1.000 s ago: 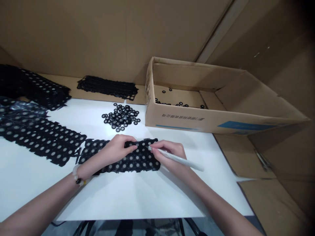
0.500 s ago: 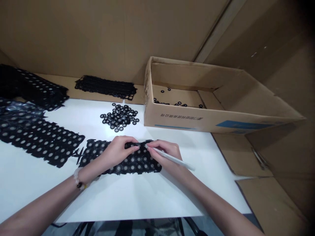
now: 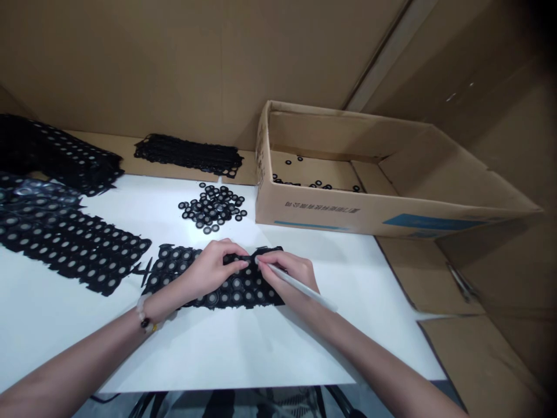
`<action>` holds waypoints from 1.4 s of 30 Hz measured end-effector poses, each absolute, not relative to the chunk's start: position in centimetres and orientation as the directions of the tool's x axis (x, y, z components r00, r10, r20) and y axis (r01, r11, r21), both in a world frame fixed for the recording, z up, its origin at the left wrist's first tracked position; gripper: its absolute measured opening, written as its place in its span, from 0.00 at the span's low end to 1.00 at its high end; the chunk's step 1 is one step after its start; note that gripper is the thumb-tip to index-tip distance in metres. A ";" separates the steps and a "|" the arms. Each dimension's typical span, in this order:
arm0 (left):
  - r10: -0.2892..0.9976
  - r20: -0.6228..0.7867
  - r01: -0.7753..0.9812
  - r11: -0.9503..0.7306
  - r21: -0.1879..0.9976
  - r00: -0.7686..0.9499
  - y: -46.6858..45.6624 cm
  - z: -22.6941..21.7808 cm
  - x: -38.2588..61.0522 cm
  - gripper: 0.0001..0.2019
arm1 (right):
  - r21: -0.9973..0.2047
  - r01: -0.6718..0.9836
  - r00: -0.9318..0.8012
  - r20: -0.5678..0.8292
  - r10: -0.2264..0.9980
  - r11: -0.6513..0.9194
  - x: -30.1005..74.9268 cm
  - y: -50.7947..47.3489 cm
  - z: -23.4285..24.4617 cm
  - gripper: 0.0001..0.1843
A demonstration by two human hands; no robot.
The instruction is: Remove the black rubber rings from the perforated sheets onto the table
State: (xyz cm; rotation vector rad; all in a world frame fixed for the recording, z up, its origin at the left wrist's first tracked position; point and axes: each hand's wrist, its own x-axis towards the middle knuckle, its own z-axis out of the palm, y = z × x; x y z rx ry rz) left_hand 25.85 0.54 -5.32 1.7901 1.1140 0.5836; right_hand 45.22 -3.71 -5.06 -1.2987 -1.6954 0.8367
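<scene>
A black rubber-like sheet of ring-shaped pieces (image 3: 237, 297) lies flat on the white table under both hands. At its far edge, the thumb and fingers of my left hand (image 3: 215, 264) pinch the sheet. My right hand (image 3: 293, 270) grips a slim white pen-like tool (image 3: 311, 293) slantwise, its near end at the sheet beside my left fingertips. Just what lies between the fingertips and the tool's tip is hidden. Beyond my left hand is a heap of loose black rings (image 3: 213, 206).
More ring sheets (image 3: 73, 247) spread out on the left, with a dark stack (image 3: 73, 157) behind them. A pile of punched-out black webbing (image 3: 189, 154) rests at the back. An open cardboard box (image 3: 322, 206) with several rings inside stands back right. Cardboard walls (image 3: 174, 64) enclose the table.
Both hands stay at the sheet's far edge. My right hand and the pen-like tool have shifted slightly left, closer to my left fingertips. The whole view has moved a little.
</scene>
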 end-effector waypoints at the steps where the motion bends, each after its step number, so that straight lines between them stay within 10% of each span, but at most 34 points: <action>1: 0.871 -0.068 0.429 -0.171 0.887 0.486 0.6 -5.3 25.9 0.07 | -0.871 0.421 -0.125 0.220 0.967 0.252 45.2 -3.7 -5.1 0.06; 16: 0.797 -0.304 0.639 -0.130 0.758 0.522 1.2 -4.0 24.7 0.12 | -0.874 0.424 -0.230 0.148 0.962 0.236 45.8 -3.7 -3.7 0.06; 42: 0.811 -0.203 0.607 -0.220 0.763 0.549 1.9 -3.9 24.0 0.12 | -0.857 0.460 -0.179 0.169 0.969 0.234 45.5 -3.8 -4.8 0.06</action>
